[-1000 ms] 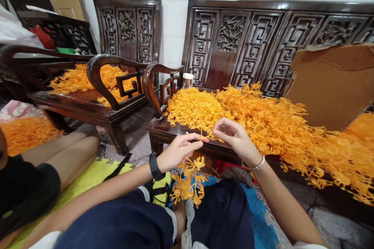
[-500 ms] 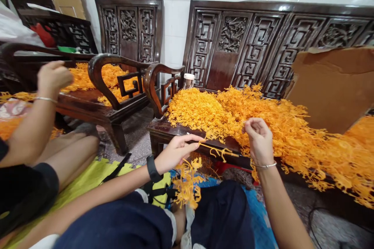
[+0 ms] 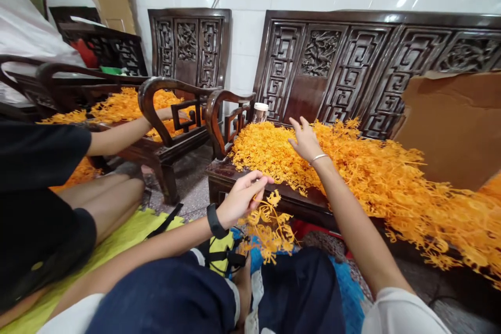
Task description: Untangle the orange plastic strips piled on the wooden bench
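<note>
A: What have we got, nearest stuff first?

B: Closest to us is the lap [image 3: 156,292], navy cloth. Past it an orange sprig [image 3: 269,229] hangs just under the left hand [image 3: 246,195]. Thumb and forefinger are together, and we'd say the hand is clamped on its stems, though the palm hides the exact grip.

A: Right hand [image 3: 306,141]?

B: Further out, over the pile [image 3: 270,148] on the bench [image 3: 222,171]. Fingers spread apart, nothing in them that we can see. We can't tell if they touch the pile.

A: So what could bite us?

B: If that left grip slackens, the sprig could drop on the lap or the blue mat [image 3: 350,284]. It's all curly ends, so a hard tug could snag or snap it. Beyond that, the heap [image 3: 364,172] droops over the bench's front edge, so a bump from the right forearm [image 3: 352,214] might knock bits down. The jar [image 3: 260,114] stands right behind the pile; a wide sweep could tip it.

A: Any brands or writing?

B: None we can read. Wristband [image 3: 216,221] looks plain, the jar's too small to make out, and the cardboard [image 3: 454,130] just looks bare brown.
</note>
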Tool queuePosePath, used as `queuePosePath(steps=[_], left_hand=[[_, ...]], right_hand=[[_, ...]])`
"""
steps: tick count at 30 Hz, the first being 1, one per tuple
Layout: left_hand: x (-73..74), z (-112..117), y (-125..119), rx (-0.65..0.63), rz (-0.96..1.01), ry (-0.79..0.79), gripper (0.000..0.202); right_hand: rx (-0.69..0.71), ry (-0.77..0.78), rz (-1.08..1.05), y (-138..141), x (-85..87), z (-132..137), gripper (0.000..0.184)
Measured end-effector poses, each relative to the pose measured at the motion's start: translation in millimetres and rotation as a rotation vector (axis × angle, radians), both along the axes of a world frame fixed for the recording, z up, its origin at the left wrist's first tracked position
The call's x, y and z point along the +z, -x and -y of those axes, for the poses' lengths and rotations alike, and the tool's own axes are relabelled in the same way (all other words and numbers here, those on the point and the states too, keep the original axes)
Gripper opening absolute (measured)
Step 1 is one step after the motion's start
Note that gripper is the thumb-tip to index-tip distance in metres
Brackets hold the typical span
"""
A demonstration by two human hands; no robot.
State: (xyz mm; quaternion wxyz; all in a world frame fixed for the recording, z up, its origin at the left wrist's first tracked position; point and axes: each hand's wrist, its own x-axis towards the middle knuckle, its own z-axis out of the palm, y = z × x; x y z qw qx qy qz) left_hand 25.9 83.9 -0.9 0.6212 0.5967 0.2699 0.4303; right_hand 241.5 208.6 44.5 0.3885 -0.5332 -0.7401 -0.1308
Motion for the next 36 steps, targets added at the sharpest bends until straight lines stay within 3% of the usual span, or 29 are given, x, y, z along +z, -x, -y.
queuePosePath(steps=[2,5,7,9,11,16,22,26,29,33,36], left_hand=[[0.9,-0.1,0.3,0.025,0.04,0.023,0.025],[-1.2,-2.1,0.9,0.026,0.081,0.049,0.022],[-4.1,-3.9,1.5,0.005,0.089,0.056,0.021],[-6.4,-5.2,2.2,-0.018,0.092,0.056,0.022],[-7.2,-5.4,2.9,-0.037,0.084,0.048,0.023],[-3.5,-4.0,5.0,-0.012,-0.059,0.002,0.027],[-4.8,-4.1,2.5,0.071,-0.156,-0.016,0.038],[-5.1,-2.6,0.3,0.011,-0.191,-0.005,0.041],[-3.1,-1.1,-0.1,-0.02,-0.229,-0.032,0.034],[-3.3,-1.3,-0.9,0.046,-0.167,-0.071,0.028],[-5.8,-1.3,-3.4,0.097,-0.118,-0.11,0.027]], right_hand=[[0.103,0.103,-0.073,5.4,-9.4,9.6,0.045],[0.496,0.322,-0.346,17.2,-22.9,50.5,0.028],[0.698,0.489,-0.434,25.4,-30.0,80.7,0.028],[0.801,0.608,-0.428,32.1,-35.8,102.9,0.033],[0.803,0.62,-0.423,37.0,-40.5,114.7,0.04],[0.617,0.456,-0.496,41.3,-47.2,124.6,0.018],[0.571,0.448,-0.537,37.8,-48.4,147.8,0.017],[0.507,0.479,-0.539,34.6,-50.3,155.4,0.022],[0.511,0.519,-0.549,34.0,-49.9,154.6,0.023],[0.588,0.573,-0.495,39.2,-50.9,154.3,0.025],[0.557,0.449,-0.421,48.6,-59.7,159.2,0.025]])
